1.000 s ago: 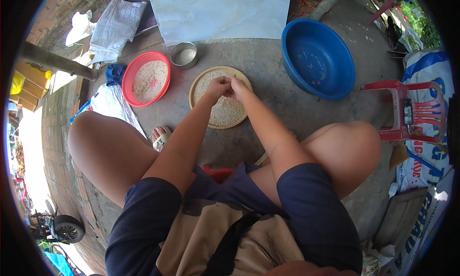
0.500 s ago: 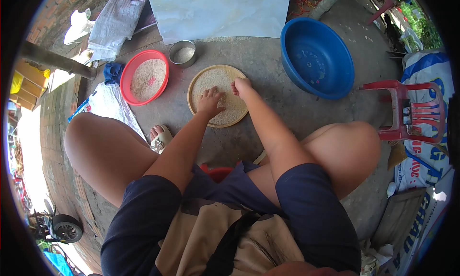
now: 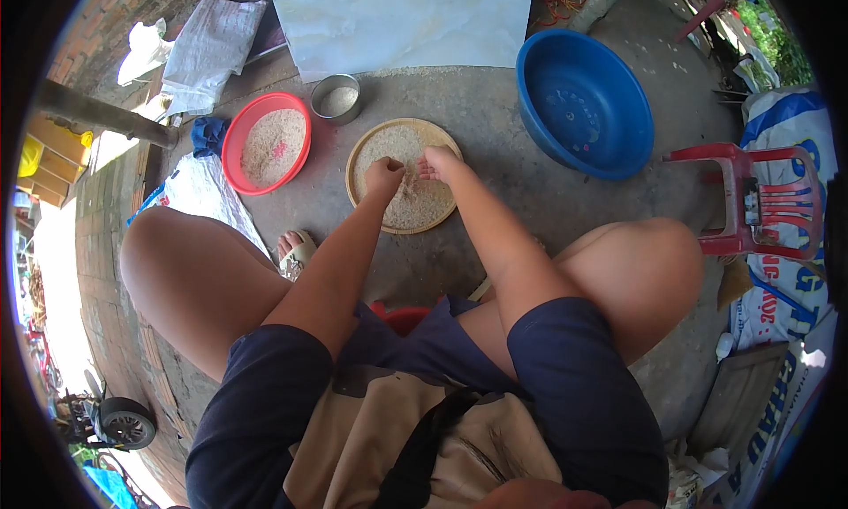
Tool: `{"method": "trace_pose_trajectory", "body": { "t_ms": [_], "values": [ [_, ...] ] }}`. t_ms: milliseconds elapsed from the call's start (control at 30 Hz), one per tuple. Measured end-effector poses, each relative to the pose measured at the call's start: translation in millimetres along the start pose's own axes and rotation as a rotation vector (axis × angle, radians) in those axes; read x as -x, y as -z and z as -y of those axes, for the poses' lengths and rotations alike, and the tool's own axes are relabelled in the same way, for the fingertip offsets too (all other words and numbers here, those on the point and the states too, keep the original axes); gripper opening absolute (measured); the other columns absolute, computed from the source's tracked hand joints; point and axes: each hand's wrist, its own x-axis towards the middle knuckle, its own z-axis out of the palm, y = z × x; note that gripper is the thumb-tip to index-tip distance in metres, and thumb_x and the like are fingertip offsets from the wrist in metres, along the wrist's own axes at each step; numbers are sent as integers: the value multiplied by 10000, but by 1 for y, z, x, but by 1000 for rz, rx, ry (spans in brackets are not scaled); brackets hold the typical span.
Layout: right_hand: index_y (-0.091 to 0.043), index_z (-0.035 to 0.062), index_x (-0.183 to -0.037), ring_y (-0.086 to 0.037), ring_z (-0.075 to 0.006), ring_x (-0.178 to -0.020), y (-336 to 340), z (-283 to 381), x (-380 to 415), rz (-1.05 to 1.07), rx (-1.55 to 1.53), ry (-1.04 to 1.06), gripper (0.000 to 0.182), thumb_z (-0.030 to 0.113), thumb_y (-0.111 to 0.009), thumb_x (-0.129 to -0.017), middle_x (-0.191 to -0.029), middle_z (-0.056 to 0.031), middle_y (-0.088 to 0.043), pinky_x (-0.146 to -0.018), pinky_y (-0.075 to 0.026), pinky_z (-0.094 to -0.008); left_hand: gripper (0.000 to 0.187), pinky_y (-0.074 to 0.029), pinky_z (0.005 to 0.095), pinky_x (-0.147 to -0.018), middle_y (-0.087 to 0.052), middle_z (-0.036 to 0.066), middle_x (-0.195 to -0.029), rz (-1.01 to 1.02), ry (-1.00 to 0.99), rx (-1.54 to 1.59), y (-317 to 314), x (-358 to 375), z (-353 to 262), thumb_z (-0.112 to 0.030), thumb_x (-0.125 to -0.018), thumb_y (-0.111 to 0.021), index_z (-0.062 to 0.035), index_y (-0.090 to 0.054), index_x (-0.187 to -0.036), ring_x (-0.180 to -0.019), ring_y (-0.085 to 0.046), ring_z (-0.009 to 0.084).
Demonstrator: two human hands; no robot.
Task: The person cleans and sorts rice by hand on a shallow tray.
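Note:
A round woven tray [image 3: 358,195] with a layer of pale grains [image 3: 393,140] lies on the ground in front of me. Over its middle, my left hand [image 3: 386,174] is closed with its fingertips pinched together; whatever they hold is too small to name. My right hand [image 3: 435,163] is just to the right, above the tray's right side, its palm partly turned up and its fingers apart with nothing visible in them. A small gap separates the two hands. Left of the tray are a red basin [image 3: 231,155] of grains and a metal bowl [image 3: 336,99] with some grains.
A large blue basin [image 3: 583,107] stands at the right, beside a red plastic chair [image 3: 731,200]. A pale marbled board [image 3: 402,23] lies beyond the tray. White sacks [image 3: 212,45] are at the back left, and a printed sack [image 3: 782,306] is at the far right.
My left hand has gone from spread flat over the grains to a pinch. The fingers of my right hand have opened out, and it has moved slightly left and down.

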Motion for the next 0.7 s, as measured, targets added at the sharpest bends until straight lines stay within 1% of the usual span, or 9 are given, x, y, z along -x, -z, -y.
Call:
{"method": "trace_pose_trajectory", "body": {
  "t_ms": [67, 100, 167, 267, 367, 433, 500, 633, 700],
  "values": [
    [-547, -41, -942, -585, -229, -715, -2, 4, 7, -1, -10, -22, 344, 239, -354, -894, -817, -148, -568, -671, -519, -362, 202, -496, 317, -685, -670, 94, -798, 42, 168, 385, 1, -6, -16, -161, -709, -674, -35, -659, -866, -732, -644, 188],
    [-536, -40, -969, -585, -231, -732, -4, 8, 16, -17, -46, -13, 359, 255, -344, -904, -840, -153, -566, -680, -513, -366, 202, -496, 317, -685, -670, 94, -798, 41, 167, 384, 2, -5, -27, -161, -709, -674, -35, -659, -866, -732, -644, 188],
    [-525, -40, -996, -584, -232, -749, -4, 9, 21, -31, -82, -4, 375, 271, -334, -913, -863, -157, -565, -689, -508, -370, 189, -491, 282, -663, -669, 68, -796, 292, 39, 522, 3, -3, -46, -141, -722, -671, -21, -657, -867, -719, -631, 143],
    [-523, -28, -993, -575, -226, -713, 5, 5, 15, -176, -81, 38, 366, 281, -342, -918, -828, -137, -570, -654, -496, -369, 187, -488, 278, -657, -670, 79, -804, 318, -53, 376, -4, -5, -53, -125, -732, -654, -10, -655, -879, -729, -633, 147],
    [-561, -37, -842, -563, -245, -595, 12, 1, 2, -212, -112, 42, 273, 156, -369, -856, -752, -158, -572, -518, -469, -350, 202, -483, 298, -702, -670, 80, -808, 298, 0, 518, -1, -4, -58, -161, -737, -660, -30, -658, -890, -755, -632, 166],
    [-568, -16, -789, -519, -201, -530, 9, 2, 3, -42, -184, -12, 230, 109, -378, -823, -673, -128, -549, -465, -421, -313, 208, -482, 316, -725, -669, 81, -804, 255, 74, 611, -4, -6, -51, -188, -739, -660, -43, -662, -888, -773, -632, 191],
    [-567, 9, -793, -517, -176, -556, 5, 4, 5, -27, -131, -29, 228, 133, -381, -841, -678, -95, -548, -499, -434, -302, 254, -481, 358, -762, -649, 105, -882, -86, -49, 131, -4, -7, -41, -239, -751, -646, -80, -653, -948, -816, -620, 255],
    [-538, 45, -737, -482, -130, -525, 4, 4, 5, -18, -35, -16, 203, 163, -415, -848, -615, -39, -509, -477, -405, -265, 328, -469, 389, -812, -586, 120, -1056, -71, -79, -175, -3, 14, -22, -263, -751, -636, -115, -615, -1044, -935, -569, 303],
    [-529, 49, -714, -465, -124, -499, 5, 4, 5, -24, -18, 0, 201, 165, -427, -842, -594, -34, -496, -453, -388, -265, 394, -451, 390, -860, -510, 122, -1151, 48, -348, -502, 3, 28, -22, -262, -736, -649, -128, -571, -1097, -1029, -511, 305]
  ]
}}
